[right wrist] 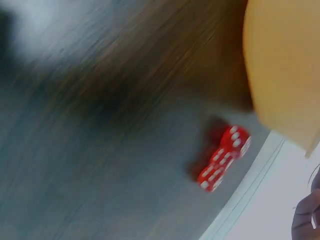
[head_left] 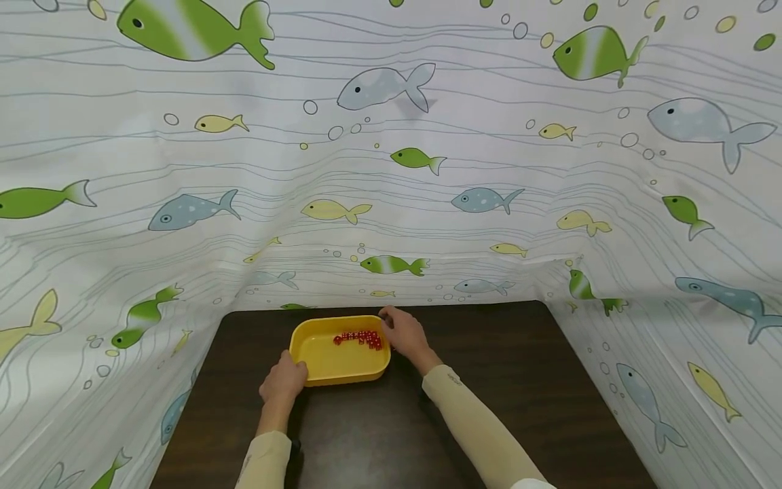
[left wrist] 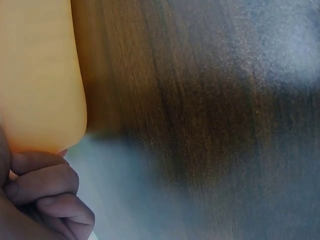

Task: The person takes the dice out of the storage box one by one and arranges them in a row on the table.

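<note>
A shallow yellow tray point(head_left: 318, 363) sits towards the back of the dark wooden table, with several red dice point(head_left: 360, 337) gathered along its back right. My left hand point(head_left: 284, 380) grips the tray's front left corner; its curled fingers point(left wrist: 45, 177) show at the tray's edge in the left wrist view. At the back right corner is my right hand point(head_left: 406, 336), close by the rim. Only a few bent fingers point(right wrist: 306, 215) enter the right wrist view, and what lies between them is hidden. Outside the tray, a few red dice point(right wrist: 222, 159) lie together on the table.
The brown wooden table point(head_left: 489, 380) ends just behind the tray. A white cloth point(head_left: 281, 142) printed with fish hangs behind it and on both sides.
</note>
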{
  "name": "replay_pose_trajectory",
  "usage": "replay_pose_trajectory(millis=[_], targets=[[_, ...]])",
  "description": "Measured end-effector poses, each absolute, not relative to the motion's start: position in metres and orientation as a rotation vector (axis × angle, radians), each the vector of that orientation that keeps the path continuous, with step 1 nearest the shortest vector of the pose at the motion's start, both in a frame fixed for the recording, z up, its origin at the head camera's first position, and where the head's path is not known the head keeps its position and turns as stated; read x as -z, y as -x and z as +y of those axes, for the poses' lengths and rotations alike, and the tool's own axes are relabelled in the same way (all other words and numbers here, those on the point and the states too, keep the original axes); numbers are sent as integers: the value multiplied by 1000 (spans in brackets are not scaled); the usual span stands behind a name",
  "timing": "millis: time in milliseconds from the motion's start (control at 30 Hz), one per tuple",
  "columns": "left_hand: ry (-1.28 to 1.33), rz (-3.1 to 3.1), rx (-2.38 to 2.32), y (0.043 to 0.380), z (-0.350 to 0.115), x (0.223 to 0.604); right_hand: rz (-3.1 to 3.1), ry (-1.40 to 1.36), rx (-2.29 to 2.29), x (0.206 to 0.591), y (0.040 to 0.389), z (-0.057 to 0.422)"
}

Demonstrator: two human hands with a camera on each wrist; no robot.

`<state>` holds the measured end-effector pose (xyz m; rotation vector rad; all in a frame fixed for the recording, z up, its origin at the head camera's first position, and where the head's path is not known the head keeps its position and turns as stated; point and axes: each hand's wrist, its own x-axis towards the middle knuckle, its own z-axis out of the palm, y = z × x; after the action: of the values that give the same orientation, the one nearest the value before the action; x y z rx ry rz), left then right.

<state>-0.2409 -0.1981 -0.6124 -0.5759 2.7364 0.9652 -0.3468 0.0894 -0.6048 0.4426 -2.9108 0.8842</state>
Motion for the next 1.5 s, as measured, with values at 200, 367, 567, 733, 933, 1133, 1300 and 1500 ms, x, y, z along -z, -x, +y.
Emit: replay_pose_trajectory(millis=[200,367,567,733,933,1133,1300,1500], targets=[[567,2743,-972,244,-198,614,-2927,-556,-827,604,345,71],[574,2753,-964,249,-193,615,-2951,-581,-755,607,344,60],[573,2772,-963,254,-188,616,-2968,-593,-615,607,344,50],[582,2774,-958,254,-188,615,-2993,-670,-618,605,344,39],[605,2760,-953,246,-194,614,-3009,-789,-590,609,342,21],[621,2758,-953,241,-198,617,-3021,-844,-431,615,338,3],[625,2775,-951,237,-197,621,-3051,-817,-391,616,333,-6],[625,2781,-989,235,-197,621,-3069,-791,-385,613,326,-10]])
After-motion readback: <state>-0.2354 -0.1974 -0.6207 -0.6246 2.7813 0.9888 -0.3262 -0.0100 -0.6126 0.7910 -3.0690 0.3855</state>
